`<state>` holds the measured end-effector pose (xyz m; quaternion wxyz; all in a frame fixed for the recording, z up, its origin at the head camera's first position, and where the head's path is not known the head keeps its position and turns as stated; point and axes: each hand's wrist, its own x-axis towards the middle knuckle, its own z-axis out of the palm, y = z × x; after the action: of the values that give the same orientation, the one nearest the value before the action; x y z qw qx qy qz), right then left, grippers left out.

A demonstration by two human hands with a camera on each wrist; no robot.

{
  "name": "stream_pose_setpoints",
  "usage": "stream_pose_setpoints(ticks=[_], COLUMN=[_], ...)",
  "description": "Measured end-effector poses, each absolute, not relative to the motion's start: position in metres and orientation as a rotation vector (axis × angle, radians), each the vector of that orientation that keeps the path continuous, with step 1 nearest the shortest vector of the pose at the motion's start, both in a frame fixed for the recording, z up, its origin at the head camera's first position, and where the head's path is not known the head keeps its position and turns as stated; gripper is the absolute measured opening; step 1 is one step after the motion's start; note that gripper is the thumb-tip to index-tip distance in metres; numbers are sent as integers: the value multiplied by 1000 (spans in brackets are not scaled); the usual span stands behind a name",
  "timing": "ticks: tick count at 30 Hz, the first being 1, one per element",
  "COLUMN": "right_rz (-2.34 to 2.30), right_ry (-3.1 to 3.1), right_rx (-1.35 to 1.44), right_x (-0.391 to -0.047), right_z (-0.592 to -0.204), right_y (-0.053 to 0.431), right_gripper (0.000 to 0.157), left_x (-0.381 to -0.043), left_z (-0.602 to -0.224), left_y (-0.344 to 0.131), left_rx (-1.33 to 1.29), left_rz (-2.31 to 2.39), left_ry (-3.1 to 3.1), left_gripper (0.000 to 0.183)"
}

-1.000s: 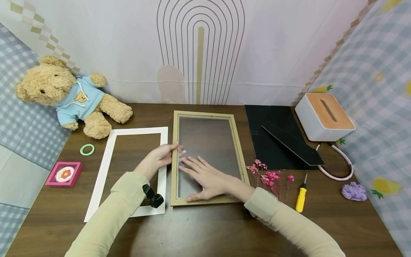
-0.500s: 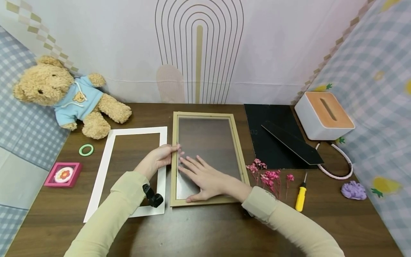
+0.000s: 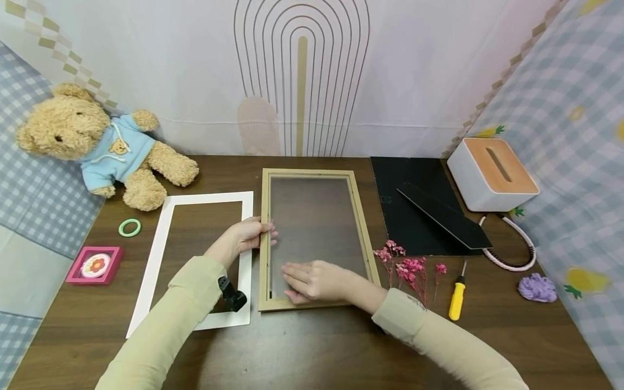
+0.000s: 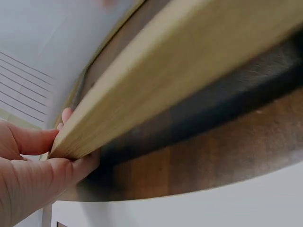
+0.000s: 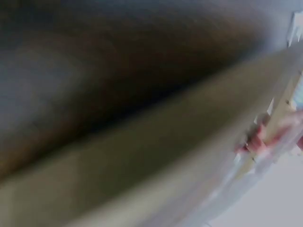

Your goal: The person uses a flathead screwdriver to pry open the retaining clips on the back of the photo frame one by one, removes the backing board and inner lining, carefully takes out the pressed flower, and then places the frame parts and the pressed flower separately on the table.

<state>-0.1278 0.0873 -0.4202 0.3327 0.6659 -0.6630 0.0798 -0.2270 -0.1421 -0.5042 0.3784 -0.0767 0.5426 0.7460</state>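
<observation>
A picture frame of pale wood with a clear pane lies in the middle of the table in the head view. My left hand grips its left rail; in the left wrist view the thumb is on one side of the wooden rail and fingers are beneath it. Over the lower part of the pane lies my right hand, its fingers together and pointing left. The right wrist view is blurred and shows a rail close up. A white mat border lies left of the frame, under my left forearm.
To the right are a black backing board with a black strip on it, pink dried flowers, a yellow screwdriver and a tissue box. A teddy bear and a pink box are at left.
The spread fingers of my right hand have drawn together, and their tips have moved down and slightly right over the pane. My left hand keeps its grip on the rail.
</observation>
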Motion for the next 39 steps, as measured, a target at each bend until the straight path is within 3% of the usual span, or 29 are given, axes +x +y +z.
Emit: stream_pose_setpoints(ticks=[3, 6, 11, 13, 16, 19, 23, 28, 35, 39], right_rz=[194, 181, 75, 13, -115, -310, -415, -310, 97, 553], right_ry=[-1703, -1819, -2344, -2537, -2622, -2612, -2739, -2920, -3283, -3460], right_rx=[1722, 1766, 1823, 1765, 1647, 1539, 1398, 1270, 1039, 918], right_x=[-131, -131, -130, -130, -133, -135, -135, -134, -136, -136], right_z=[-414, -407, -402, -401, -398, -397, -396, -398, -401, -407], right_y=[88, 93, 118, 132, 155, 174, 190, 200, 211, 216], right_gripper=[31, 31, 70, 78, 67, 53, 69, 71, 67, 63], left_x=[-225, -207, -193, -191, -191, -193, -199, -227, -260, -259], left_z=[-498, -454, -417, -409, -407, -414, -432, -494, -571, -570], left_y=[-141, -129, -120, -117, -117, -119, -123, -136, -156, -156], left_rx=[-219, -283, -300, -323, -353, -346, -316, -272, -259, -248], left_rz=[1865, 1791, 1770, 1767, 1773, 1790, 1796, 1855, 1900, 1901], left_ry=[1466, 1566, 1541, 1542, 1548, 1542, 1544, 1456, 1371, 1386], left_gripper=[18, 14, 11, 12, 15, 20, 24, 28, 34, 35])
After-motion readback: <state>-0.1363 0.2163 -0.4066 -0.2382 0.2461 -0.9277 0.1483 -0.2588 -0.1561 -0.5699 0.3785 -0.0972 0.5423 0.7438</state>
